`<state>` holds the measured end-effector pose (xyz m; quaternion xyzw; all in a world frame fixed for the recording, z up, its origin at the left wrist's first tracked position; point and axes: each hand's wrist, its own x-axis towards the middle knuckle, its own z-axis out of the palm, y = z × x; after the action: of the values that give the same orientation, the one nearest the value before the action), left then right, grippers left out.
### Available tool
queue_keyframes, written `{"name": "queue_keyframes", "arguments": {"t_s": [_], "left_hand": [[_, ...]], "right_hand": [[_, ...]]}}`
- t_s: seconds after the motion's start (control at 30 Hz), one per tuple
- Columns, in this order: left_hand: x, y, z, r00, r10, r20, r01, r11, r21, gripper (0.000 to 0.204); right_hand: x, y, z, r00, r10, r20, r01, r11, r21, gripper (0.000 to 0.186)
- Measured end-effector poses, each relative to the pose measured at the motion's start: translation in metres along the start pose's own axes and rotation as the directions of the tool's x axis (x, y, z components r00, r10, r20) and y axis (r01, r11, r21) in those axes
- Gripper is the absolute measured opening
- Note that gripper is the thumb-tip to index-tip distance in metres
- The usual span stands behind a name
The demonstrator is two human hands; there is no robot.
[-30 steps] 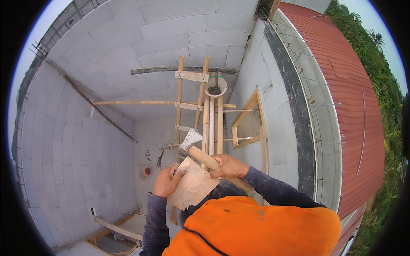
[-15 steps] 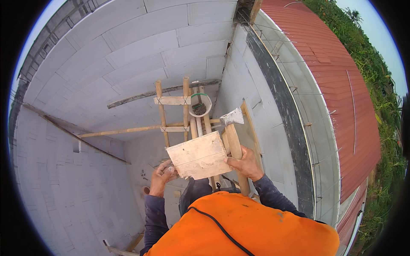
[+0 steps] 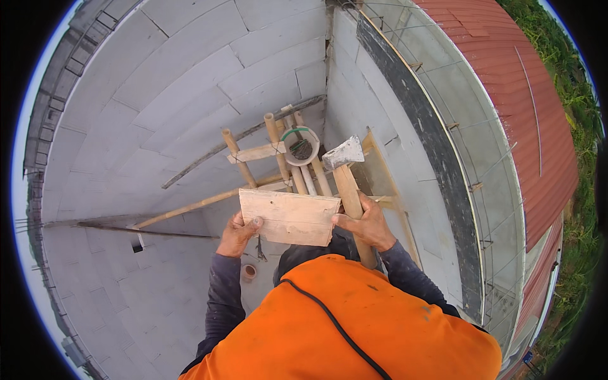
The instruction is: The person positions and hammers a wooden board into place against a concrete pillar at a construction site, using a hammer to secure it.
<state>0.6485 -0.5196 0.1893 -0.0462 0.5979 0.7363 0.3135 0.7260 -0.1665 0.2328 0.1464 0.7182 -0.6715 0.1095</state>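
A short, pale wooden board (image 3: 288,217) is held up level between my two hands, its broad face showing. My left hand (image 3: 237,234) grips its left edge, thumb on the front face and fingers behind. At the right edge the thumb of my right hand (image 3: 368,225) presses on the board. That same hand is wrapped around the thick wooden handle of a hatchet (image 3: 350,193). The hatchet's head (image 3: 344,153), whitened and flared to the right, stands upward above the hand.
Beyond the board stands bamboo scaffolding (image 3: 274,142) with tied wooden crosspieces. A white bucket (image 3: 303,155) with dark contents rests on its poles. Grey block walls (image 3: 183,76) enclose the space. A small reddish-brown container (image 3: 249,272) is on the floor below. Bare rebar (image 3: 453,126) runs outside the right wall.
The board has turned from a tilt to nearly level. My left hand has risen and its thumb now lies on the board's face. The hatchet has moved up with my right hand.
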Motion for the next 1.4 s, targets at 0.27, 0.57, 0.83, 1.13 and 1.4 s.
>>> {"name": "queue_keyframes", "arguments": {"t_s": [0.27, 0.57, 0.83, 1.13, 1.4], "left_hand": [[0.128, 0.068, 0.009, 0.989, 0.076, 0.126, -0.091, 0.988, 0.121, 0.052], [0.256, 0.131, 0.059, 0.995, 0.012, 0.098, -0.033, 0.976, 0.215, 0.065], [0.285, 0.113, 0.168, 0.95, -0.082, 0.301, 0.134, 0.978, -0.159, 0.11], [0.374, 0.156, 0.219, 0.903, -0.132, 0.408, 0.19, 0.976, -0.106, 0.136], [0.48, 0.185, 0.248, 0.934, -0.084, 0.348, 0.129, 0.986, -0.107, 0.125]], "right_hand": [[0.055, -0.029, -0.018, 0.983, -0.039, -0.178, 0.051, 0.997, 0.065, 0.052], [0.121, -0.091, -0.023, 0.869, -0.029, -0.494, 0.167, 0.957, 0.236, 0.035], [0.19, -0.095, -0.026, 0.494, -0.306, -0.814, 0.279, 0.942, -0.185, 0.029], [0.262, -0.092, -0.051, 0.467, -0.43, -0.773, 0.15, 0.9, -0.41, 0.033], [0.332, -0.129, -0.093, 0.533, -0.32, -0.783, 0.068, 0.939, -0.338, 0.028]]}}
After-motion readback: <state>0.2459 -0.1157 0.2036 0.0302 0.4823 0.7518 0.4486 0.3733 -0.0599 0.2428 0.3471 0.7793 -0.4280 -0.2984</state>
